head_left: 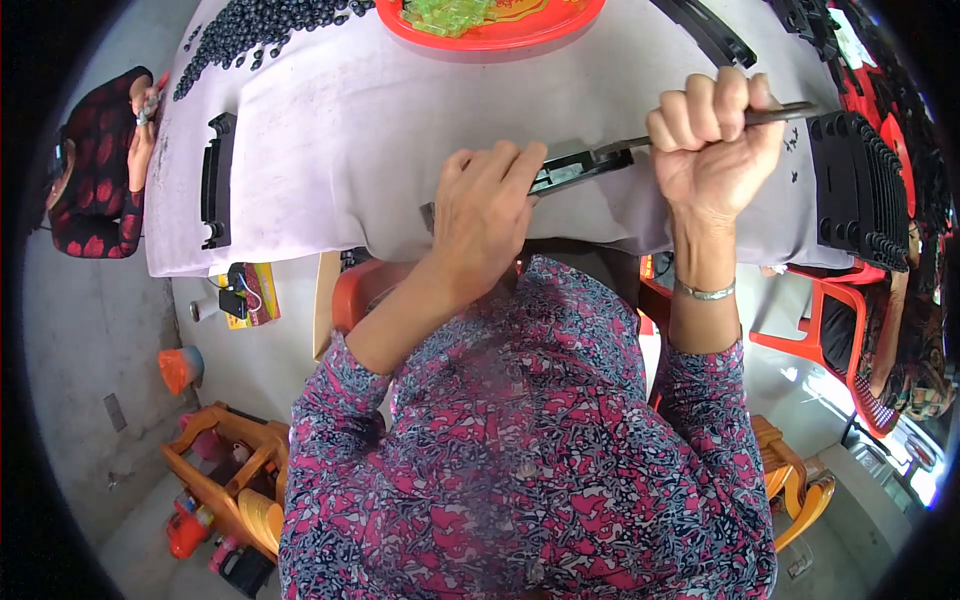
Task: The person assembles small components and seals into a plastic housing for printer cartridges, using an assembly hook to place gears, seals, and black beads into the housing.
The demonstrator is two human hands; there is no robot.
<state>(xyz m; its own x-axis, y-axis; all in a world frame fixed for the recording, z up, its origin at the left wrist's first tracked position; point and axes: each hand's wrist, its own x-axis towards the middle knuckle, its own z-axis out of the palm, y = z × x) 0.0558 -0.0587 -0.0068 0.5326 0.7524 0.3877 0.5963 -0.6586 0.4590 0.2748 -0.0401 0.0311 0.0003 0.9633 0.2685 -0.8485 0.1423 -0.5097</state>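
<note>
My left hand (487, 215) is closed around a long black plastic strip (577, 172) with slots in it, held at a slant over the near part of the table. My right hand (715, 140) is a fist around a long, thin dark tool (632, 146), whose exact kind I cannot make out. One end of the tool meets the right end of the strip, while the other sticks out to the right past my thumb. My left fingers hide part of the strip.
Small black round pieces (265, 30) lie far left on the cloth-covered table (290, 150). A red tray (490, 42) holds translucent green pieces (445, 15). Black strips lie at the left (218, 180) and far right (708, 30); a stack of strips (860, 185) stands right. People (100, 165) sit at both sides.
</note>
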